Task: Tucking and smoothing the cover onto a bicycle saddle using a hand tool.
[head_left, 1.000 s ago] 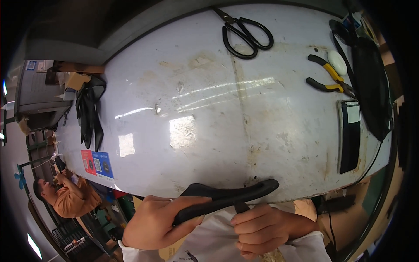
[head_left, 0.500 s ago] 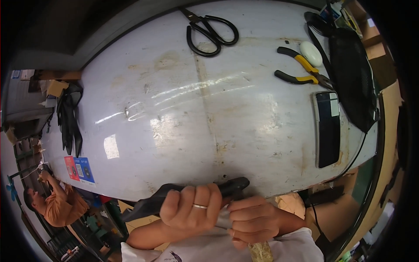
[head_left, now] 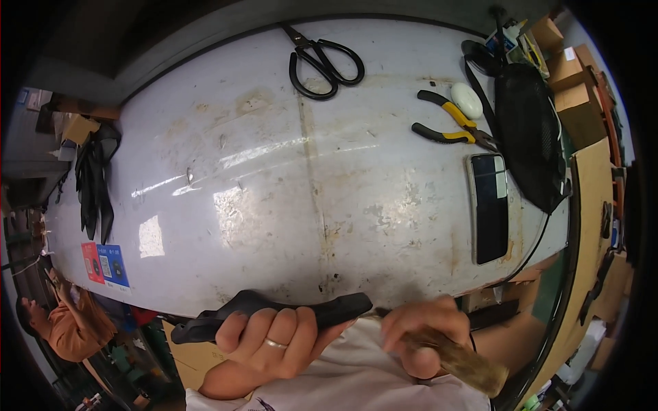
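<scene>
My left hand point(head_left: 271, 342), with a ring on one finger, is closed round a long, dark, bendable strip of black material point(head_left: 343, 307). The strip lies along the near edge of the table, sticking out on both sides of my fist. To its right, apart from it, my right hand point(head_left: 428, 325) is curled round a tool with a thick, brownish-yellow handle point(head_left: 473, 365). The handle's end points down and to the right. My right fingers are slightly smeared by motion, and the tool's working end is too small or hidden to make out.
Black-handled scissors point(head_left: 325, 67) lie at the far side of the table point(head_left: 274, 171). Pliers point(head_left: 452, 123), a white oval object point(head_left: 467, 101), a phone point(head_left: 489, 212) and a black mesh item point(head_left: 524, 130) are at right. Black strips point(head_left: 96, 181) hang left, near another person point(head_left: 75, 322).
My right hand has moved right, away from the strip, and the handle has swung from pointing down to down-right. My left hand has shifted slightly left and down. The whole view has shifted a little.
</scene>
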The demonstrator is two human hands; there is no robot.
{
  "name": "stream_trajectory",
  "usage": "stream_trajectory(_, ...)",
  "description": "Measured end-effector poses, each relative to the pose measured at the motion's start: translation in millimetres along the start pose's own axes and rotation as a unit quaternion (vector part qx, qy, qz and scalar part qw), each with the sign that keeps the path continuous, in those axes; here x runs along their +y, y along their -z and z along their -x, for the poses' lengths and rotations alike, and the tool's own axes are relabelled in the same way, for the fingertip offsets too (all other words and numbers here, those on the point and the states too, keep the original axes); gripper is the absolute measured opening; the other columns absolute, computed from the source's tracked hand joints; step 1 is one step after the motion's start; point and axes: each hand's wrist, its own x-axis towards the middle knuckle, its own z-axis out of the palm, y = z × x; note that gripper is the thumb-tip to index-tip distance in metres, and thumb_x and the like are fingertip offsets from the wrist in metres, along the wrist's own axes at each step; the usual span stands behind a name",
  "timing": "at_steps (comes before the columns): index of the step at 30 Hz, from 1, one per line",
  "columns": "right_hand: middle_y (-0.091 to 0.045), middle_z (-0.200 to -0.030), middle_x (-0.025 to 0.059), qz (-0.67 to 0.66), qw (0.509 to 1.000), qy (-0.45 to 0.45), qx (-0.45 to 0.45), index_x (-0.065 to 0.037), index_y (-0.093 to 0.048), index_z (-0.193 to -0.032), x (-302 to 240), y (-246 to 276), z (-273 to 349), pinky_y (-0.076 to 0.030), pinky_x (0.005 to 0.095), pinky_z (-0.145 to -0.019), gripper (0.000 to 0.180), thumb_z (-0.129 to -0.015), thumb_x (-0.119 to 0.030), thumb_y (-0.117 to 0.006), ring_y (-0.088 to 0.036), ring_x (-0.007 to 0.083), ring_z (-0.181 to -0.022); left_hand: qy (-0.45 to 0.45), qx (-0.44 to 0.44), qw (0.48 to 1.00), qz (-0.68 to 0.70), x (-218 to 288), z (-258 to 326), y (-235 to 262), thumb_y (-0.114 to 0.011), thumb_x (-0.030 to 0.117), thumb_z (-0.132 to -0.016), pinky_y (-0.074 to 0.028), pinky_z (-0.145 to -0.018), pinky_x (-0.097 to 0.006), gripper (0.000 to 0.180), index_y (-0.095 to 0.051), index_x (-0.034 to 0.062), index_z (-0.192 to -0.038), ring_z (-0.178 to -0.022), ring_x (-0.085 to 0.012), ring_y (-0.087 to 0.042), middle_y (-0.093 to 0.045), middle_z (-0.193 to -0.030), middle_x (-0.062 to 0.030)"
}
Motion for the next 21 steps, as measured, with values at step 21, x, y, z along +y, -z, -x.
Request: stream_trajectory(21, -0.065, -0.113, 0.0252, 0.162, 0.953, -0.089, -0.242, -0.006, -0.038, -0.128, 17.3, -87.1, -5.3, -0.065, 0.0365, -0.076, 0.065, -0.086, -0.002, -0.087, -0.074, 0.0287, -0.085, 0.255, -0.067, 0.945, 0.191, -56.4, 60.9, 77.3, -0.101, 0.049, -0.056, -0.035, -0.057, -0.033, 0.055, -0.072, 0.0121, -0.085, -0.063, -0.019, -0.047, -0.057, -0.071, 0.0026)
